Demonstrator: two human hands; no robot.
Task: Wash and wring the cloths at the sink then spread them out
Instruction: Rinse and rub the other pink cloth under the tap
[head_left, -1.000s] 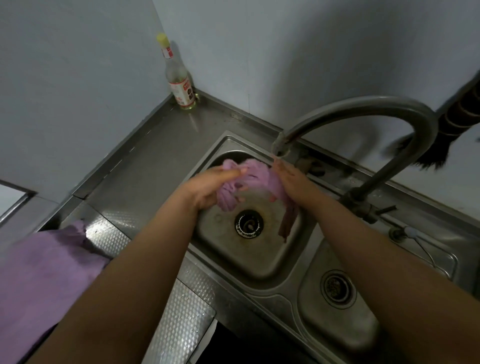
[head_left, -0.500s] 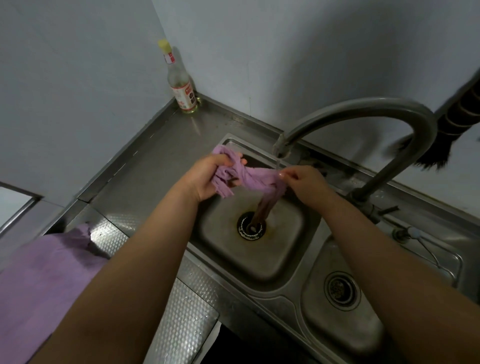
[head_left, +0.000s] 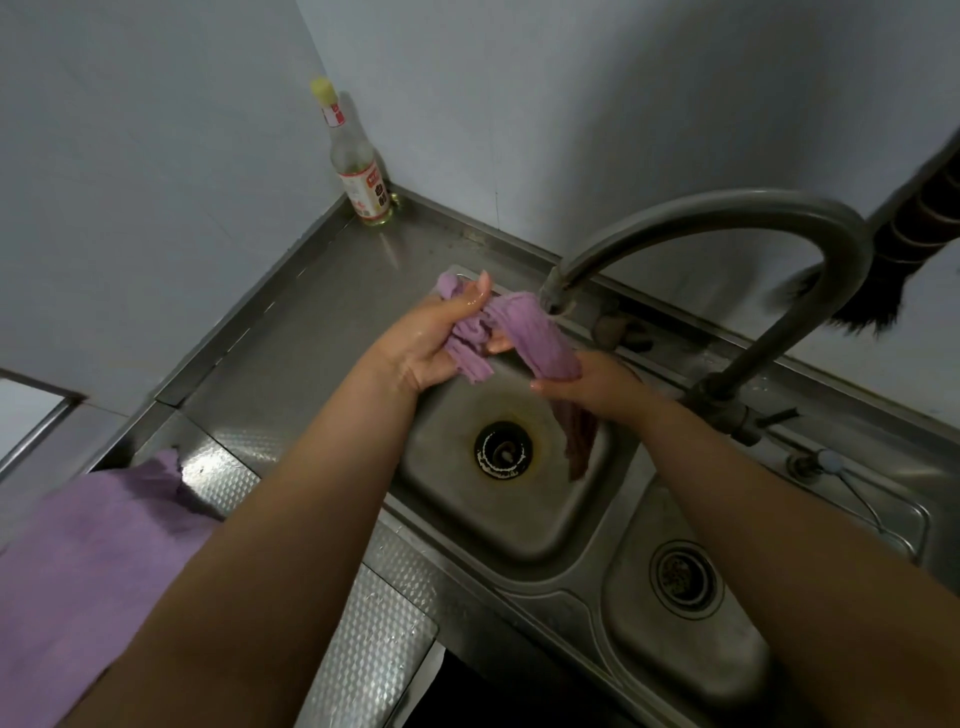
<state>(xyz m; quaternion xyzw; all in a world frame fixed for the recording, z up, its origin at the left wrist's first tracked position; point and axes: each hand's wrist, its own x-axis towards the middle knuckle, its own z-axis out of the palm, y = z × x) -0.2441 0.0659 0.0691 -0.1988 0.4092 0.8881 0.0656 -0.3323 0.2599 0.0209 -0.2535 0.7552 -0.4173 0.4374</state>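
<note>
A wet purple cloth is stretched and bunched between both my hands over the left basin of the steel sink, just under the spout of the curved tap. My left hand grips its upper end, fingers curled round the folds. My right hand grips it lower down, and a darker soaked tail hangs from there into the basin. A second purple cloth lies spread on the counter at the lower left, partly hidden by my left forearm.
A glass bottle with a yellow cap stands in the back corner of the steel counter. A smaller right basin adjoins the left one. A dark brush hangs on the wall at right.
My left hand has lifted its end of the cloth up and back. My right hand has slid down the cloth, and the hanging tail has swung from over the drain to the right.
</note>
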